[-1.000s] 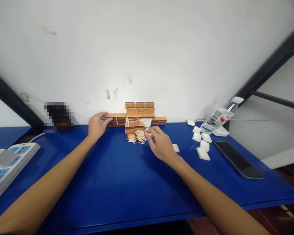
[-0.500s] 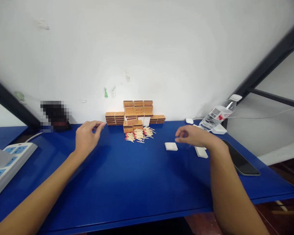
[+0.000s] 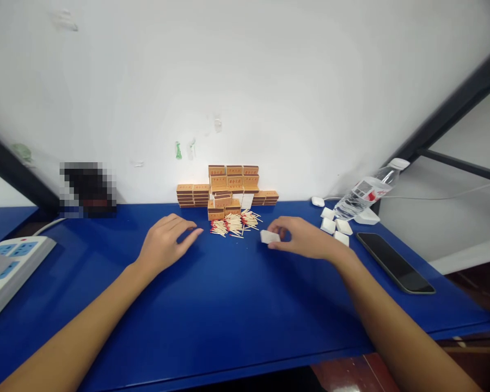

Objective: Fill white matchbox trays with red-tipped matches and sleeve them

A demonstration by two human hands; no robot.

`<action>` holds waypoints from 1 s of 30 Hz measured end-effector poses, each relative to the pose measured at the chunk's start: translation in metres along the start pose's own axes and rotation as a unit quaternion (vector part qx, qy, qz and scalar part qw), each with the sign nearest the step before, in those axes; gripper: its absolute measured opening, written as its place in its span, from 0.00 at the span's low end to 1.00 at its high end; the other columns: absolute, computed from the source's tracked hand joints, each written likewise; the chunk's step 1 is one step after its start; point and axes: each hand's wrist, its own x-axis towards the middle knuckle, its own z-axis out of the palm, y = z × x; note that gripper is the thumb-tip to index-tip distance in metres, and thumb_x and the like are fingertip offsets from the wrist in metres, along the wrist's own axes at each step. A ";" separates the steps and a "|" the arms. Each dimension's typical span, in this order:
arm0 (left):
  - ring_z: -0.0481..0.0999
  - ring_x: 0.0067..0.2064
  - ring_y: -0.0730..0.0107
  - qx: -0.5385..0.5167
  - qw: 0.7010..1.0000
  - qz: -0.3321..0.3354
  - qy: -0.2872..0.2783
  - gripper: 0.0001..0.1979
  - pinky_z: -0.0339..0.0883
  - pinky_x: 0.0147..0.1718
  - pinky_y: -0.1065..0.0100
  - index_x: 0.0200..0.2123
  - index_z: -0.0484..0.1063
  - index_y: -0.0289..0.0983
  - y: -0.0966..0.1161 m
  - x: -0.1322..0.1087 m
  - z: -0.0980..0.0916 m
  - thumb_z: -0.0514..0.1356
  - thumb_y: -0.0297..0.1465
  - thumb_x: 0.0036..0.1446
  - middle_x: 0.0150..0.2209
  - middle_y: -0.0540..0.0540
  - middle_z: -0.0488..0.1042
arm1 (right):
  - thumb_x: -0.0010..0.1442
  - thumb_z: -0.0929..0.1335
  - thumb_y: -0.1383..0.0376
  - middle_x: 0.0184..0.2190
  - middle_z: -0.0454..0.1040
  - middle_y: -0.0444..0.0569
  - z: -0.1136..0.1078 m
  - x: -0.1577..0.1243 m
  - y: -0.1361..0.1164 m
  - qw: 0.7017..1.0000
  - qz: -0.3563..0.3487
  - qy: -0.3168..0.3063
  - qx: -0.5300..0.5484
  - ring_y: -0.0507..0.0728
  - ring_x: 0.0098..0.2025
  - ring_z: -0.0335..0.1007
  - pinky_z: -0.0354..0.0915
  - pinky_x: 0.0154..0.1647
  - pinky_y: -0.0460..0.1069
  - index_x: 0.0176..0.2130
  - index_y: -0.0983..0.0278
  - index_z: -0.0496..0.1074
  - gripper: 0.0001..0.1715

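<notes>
Between the thumb and fingers of my right hand [image 3: 296,235] is a small white box [image 3: 270,237], perhaps a matchbox tray, held by its right end just right of the loose matches. My left hand [image 3: 167,239] hovers over the table left of the matches, thumb and fingers apart, holding nothing. Red-tipped matches [image 3: 232,223] lie in a loose spread between both hands. Behind them, stacked matchboxes [image 3: 234,182] rise in steps against the wall, with lower stacks on either side. A white piece [image 3: 247,201] stands upright among the boxes.
Several white blocks [image 3: 328,225] lie at the right, near a tilted plastic bottle [image 3: 365,190]. A phone [image 3: 395,263] rests on the blue table [image 3: 212,316] by its right side. At far left are a power strip [image 3: 24,267] and a dark blurred object [image 3: 90,190].
My right hand has taken hold of the white box and moved left with it. My left hand has shifted right towards the matches, its fingers spreading apart.
</notes>
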 end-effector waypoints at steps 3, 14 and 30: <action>0.80 0.41 0.61 -0.033 0.998 0.007 -0.044 0.14 0.76 0.44 0.59 0.44 0.79 0.39 0.018 -0.005 0.003 0.67 0.43 0.67 0.40 0.45 0.84 | 0.63 0.76 0.60 0.40 0.81 0.48 0.025 0.014 -0.035 0.996 -0.086 -0.007 0.017 0.57 0.41 0.75 0.67 0.43 0.51 0.47 0.60 0.79 0.13; 0.77 0.47 0.52 -0.110 0.979 -0.019 -0.169 0.28 0.73 0.50 0.48 0.55 0.78 0.39 0.038 -0.010 0.020 0.70 0.51 0.59 0.48 0.41 0.79 | 0.66 0.74 0.66 0.38 0.77 0.49 0.019 0.068 -0.030 0.989 -0.119 0.087 -0.002 0.54 0.35 0.69 0.62 0.37 0.48 0.44 0.66 0.79 0.07; 0.75 0.47 0.55 -0.132 0.976 -0.010 -0.173 0.18 0.72 0.50 0.51 0.54 0.77 0.41 0.044 -0.010 0.024 0.67 0.41 0.65 0.49 0.42 0.78 | 0.63 0.74 0.59 0.41 0.82 0.56 0.055 0.104 -0.087 0.986 -0.066 0.056 -0.146 0.62 0.41 0.77 0.60 0.35 0.51 0.39 0.65 0.77 0.11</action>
